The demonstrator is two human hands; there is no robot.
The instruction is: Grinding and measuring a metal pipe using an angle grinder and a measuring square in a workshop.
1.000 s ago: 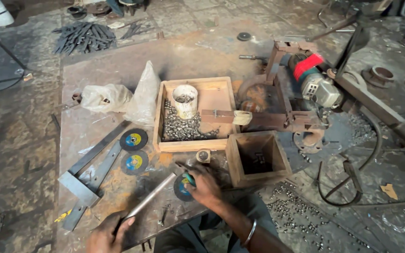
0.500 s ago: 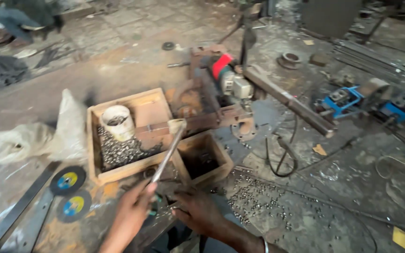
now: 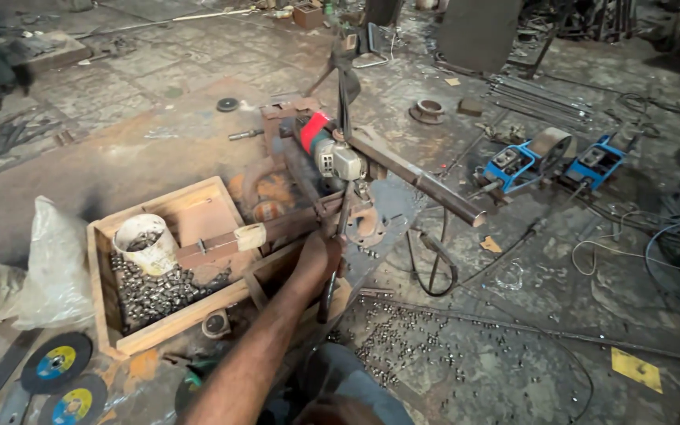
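Since half a second ago: rod (image 3: 325, 304) swung from a slant over the crate (image 3: 101, 271) to near upright beside the cutter (image 3: 332, 155); view turned rightward. Far left of the grip, a pale bag (image 3: 45, 264) and two discs (image 3: 58, 364) on the ground. Nearer, left of the grip, the wooden crate, with a white cup (image 3: 145, 242) and a heap of short metal pieces (image 3: 151, 297) inside. At centre, left hand (image 3: 320, 258) clenched round the rod, upper end lost among the cutter's clamp parts, lower end hanging free below the fist. Right hand out of view. Just above the grip, the red-and-grey cutter; up and right of it, a long pipe (image 3: 426, 187). Below and right of the grip, more pieces (image 3: 419, 346) strewn about. Far right, two blue units (image 3: 530, 161). By judgement: many pieces already made, the held rod not yet seated.
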